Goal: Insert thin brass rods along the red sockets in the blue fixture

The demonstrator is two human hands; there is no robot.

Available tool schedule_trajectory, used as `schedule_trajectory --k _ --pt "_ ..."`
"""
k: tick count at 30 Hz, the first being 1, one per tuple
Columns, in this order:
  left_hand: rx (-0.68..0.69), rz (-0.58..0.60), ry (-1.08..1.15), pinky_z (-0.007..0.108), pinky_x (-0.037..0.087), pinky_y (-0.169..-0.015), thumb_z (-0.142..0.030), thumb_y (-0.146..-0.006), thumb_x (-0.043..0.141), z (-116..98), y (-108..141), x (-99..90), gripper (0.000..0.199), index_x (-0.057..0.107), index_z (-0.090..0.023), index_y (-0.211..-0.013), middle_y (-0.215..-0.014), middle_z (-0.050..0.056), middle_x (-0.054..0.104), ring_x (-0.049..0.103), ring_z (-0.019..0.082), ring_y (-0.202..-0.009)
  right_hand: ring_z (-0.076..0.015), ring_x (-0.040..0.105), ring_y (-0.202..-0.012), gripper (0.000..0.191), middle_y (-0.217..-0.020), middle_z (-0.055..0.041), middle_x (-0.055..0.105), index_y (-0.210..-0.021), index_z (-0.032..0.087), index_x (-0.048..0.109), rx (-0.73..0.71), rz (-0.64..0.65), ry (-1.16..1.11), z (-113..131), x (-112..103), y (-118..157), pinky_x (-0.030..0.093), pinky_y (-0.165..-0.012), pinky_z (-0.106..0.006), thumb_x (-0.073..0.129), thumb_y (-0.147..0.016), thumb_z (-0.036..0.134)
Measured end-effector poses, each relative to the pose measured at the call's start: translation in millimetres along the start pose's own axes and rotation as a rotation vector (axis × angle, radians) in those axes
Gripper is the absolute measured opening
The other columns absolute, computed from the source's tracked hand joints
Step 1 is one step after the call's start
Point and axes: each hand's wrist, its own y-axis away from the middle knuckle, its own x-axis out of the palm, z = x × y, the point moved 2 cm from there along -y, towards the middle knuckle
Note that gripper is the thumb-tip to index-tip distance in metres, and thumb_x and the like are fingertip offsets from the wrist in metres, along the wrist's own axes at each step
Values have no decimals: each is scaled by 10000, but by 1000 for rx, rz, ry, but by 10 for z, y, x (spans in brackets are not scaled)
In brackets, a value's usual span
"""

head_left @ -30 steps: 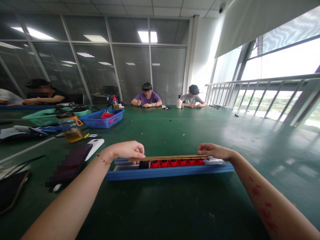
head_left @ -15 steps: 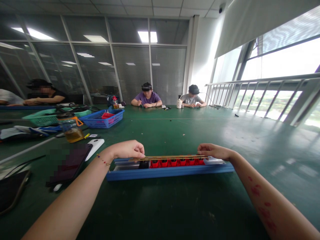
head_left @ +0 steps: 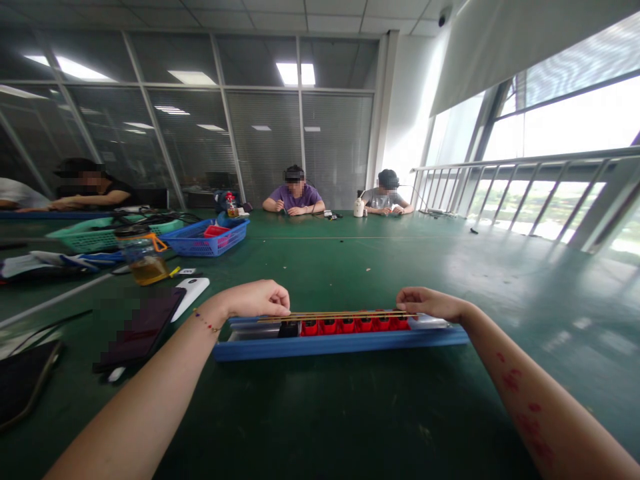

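Thin yellow-brown sticks (head_left: 345, 314) run side by side between my two hands, just over a long blue tray (head_left: 340, 349). My left hand (head_left: 261, 298) is closed on their left end, thumb and fingers pinched together. At the other end, the fingers of my right hand (head_left: 427, 303) pinch the sticks. Below them, a row of several red pieces (head_left: 347, 327) with dark tops sits in the tray. A black block (head_left: 288, 329) stands left of the row, beside a silvery tube-like part (head_left: 254, 330). Another pale, shiny part (head_left: 427, 322) lies under my right hand.
Left of my arm lie a dark phone (head_left: 143, 330) and a white device (head_left: 191, 297). Behind them stand a jar of amber liquid (head_left: 145, 260), a blue basket (head_left: 205, 243) and a green basket (head_left: 75, 237). Several people sit at the far tables.
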Motion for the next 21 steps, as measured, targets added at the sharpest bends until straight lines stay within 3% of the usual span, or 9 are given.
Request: schedule_trajectory --k 21 --pt "-7 41 -8 191 391 -545 -463 -708 513 53 46 -20 322 660 -191 -796 -720 2 665 575 141 -649 -109 435 -620 367 -690 14 510 -878 150 519 -26 1 -19 -30 1 2 346 -580 -248 556 -755 494"
